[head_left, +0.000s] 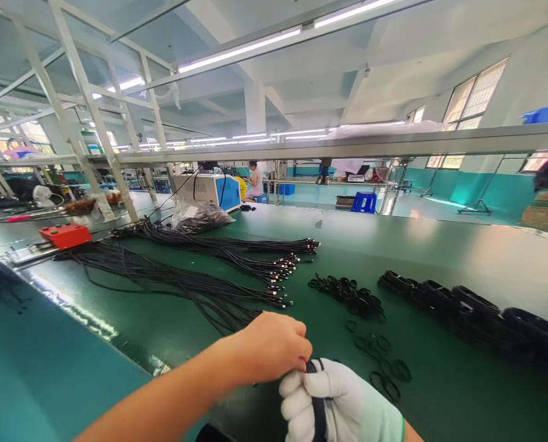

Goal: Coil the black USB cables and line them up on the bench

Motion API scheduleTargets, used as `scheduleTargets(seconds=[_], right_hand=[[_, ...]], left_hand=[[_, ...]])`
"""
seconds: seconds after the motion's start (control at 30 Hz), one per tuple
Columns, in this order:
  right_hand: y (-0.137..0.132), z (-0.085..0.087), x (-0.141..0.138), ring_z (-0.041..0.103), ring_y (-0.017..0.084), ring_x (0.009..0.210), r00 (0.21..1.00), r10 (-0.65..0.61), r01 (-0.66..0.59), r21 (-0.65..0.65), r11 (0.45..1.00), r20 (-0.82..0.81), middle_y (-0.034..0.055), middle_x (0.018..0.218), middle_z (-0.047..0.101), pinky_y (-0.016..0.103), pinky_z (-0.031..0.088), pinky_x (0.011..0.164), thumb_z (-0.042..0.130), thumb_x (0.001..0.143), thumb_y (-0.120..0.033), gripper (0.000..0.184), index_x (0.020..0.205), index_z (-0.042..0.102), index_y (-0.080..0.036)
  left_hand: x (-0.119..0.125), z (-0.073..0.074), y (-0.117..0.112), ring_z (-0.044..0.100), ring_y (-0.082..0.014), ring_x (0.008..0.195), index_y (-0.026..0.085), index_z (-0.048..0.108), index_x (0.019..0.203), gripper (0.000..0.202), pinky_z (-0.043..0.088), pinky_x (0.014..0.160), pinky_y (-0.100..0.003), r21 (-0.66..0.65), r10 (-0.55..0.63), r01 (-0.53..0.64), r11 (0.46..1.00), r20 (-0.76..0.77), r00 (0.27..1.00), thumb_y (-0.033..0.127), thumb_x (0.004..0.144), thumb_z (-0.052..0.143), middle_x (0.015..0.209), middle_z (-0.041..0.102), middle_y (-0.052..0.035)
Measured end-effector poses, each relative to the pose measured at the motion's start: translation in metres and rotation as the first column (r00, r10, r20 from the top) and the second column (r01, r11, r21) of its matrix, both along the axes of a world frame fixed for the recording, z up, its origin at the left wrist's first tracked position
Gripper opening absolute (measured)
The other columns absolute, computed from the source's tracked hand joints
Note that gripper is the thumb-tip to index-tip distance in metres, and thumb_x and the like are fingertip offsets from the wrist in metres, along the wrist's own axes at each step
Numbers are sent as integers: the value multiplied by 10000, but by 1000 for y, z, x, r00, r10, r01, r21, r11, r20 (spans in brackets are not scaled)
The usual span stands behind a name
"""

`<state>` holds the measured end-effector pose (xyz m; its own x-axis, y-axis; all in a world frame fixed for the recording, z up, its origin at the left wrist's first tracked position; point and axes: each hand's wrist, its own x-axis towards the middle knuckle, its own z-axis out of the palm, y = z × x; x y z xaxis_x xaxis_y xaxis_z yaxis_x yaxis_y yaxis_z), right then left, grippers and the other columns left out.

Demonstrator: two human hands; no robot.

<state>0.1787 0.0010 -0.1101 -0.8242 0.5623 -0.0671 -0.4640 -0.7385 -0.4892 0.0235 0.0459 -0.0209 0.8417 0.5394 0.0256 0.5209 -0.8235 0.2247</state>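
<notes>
- Fingers of the gloved right hand [347,399] curl round the black cable coil [319,417]; those of the bare left hand [274,347] press together at its top, pinching what, my feed doesn't show.
- If the gloved grip slackens, I judge, the coil could spring open.
- Beyond, a clear bag [202,218] holds dark contents I can't identify.

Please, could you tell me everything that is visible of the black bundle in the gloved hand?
The black bundle looks like thin strands side by side, probably plastic-coated cable. It runs roughly up and down in the picture, gripped by the white-gloved right hand, whose thumb crosses in front of it. Its upper part shows above that thumb, right by the bare left hand; whether those fingers pinch it is unclear. Its lower part leaves the picture at the bottom edge.
</notes>
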Motion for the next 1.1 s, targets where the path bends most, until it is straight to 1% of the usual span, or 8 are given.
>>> scheduleTargets(seconds=[0.03, 0.1, 0.17, 0.37, 0.6, 0.73, 0.87, 1.1], right_hand=[[-1, 2, 0, 431, 87, 565, 1000, 14, -14, -18, 1000, -7, -24, 640, 444, 269, 350, 641, 738, 681, -291, 319, 839, 569, -72], [-2, 7, 0, 375, 59, 533, 998, 47, -49, -45, 998, -43, -52, 615, 389, 236, 341, 608, 768, 648, -275, 322, 764, 524, -100], [-2, 11, -2, 318, 39, 509, 991, 86, -93, -68, 993, -98, -75, 590, 340, 203, 312, 569, 788, 617, -232, 358, 685, 449, -145], [-1, 8, 1, 483, 89, 582, 1000, 27, -26, 22, 999, -15, -22, 597, 498, 220, 366, 585, 782, 624, -212, 279, 744, 551, -112], [1, -1, 8, 661, 185, 687, 991, -55, 20, 262, 965, 125, 104, 670, 693, 278, 493, 661, 680, 697, -282, 281, 833, 708, -38], [5, 1, 11, 615, 131, 574, 972, -64, -20, 354, 935, 224, 75, 615, 673, 207, 452, 547, 690, 651, -263, 259, 748, 710, -24], [10, 13, 20, 620, 144, 685, 910, -9, -204, 464, 862, 415, 34, 758, 663, 302, 507, 682, 645, 792, -375, 288, 860, 666, -96], [11, 43, 38, 586, 212, 985, 836, 81, -394, 490, 777, 543, 84, 1170, 565, 419, 510, 824, 549, 891, -344, 334, 1170, 534, -162]], left_hand=[[0, 1, 4, 515, -118, 619, 180, 619, 634, 136, 362, 552, -210, -213, 67, -50, 976, 71, 995, 131, 748, 676, 657, 573, 27], [-3, -3, 10, 514, -106, 588, 175, 619, 641, 105, 357, 546, -200, -583, 224, -62, 810, 210, 952, 131, 687, 702, 610, 568, 43], [-5, -15, 11, 487, -98, 541, 167, 597, 666, 93, 352, 512, -196, -752, 352, -30, 659, 273, 895, 183, 670, 688, 580, 549, 50], [-4, -54, -12, 382, -90, 587, 162, 530, 881, 189, 311, 519, -196, -806, 523, 16, 592, 400, 753, 299, 749, 527, 689, 451, 49], [-4, -66, -25, 379, -94, 621, 147, 520, 912, 215, 296, 557, -204, -863, 606, 184, 471, 468, 643, 162, 698, 513, 704, 450, 46], [1, -68, -33, 390, -90, 647, 165, 477, 864, 196, 318, 593, -203, -801, 601, 139, 582, 539, 590, 113, 689, 550, 732, 468, 46], [10, -70, -42, 433, -97, 651, 177, 477, 799, 147, 357, 600, -203, -685, 574, -7, 728, 604, 554, 82, 701, 533, 744, 493, 30], [26, -99, -55, 515, -115, 677, 194, 555, 800, 196, 395, 577, -185, -408, 415, -90, 909, 860, 297, 40, 701, 488, 781, 547, 0]])
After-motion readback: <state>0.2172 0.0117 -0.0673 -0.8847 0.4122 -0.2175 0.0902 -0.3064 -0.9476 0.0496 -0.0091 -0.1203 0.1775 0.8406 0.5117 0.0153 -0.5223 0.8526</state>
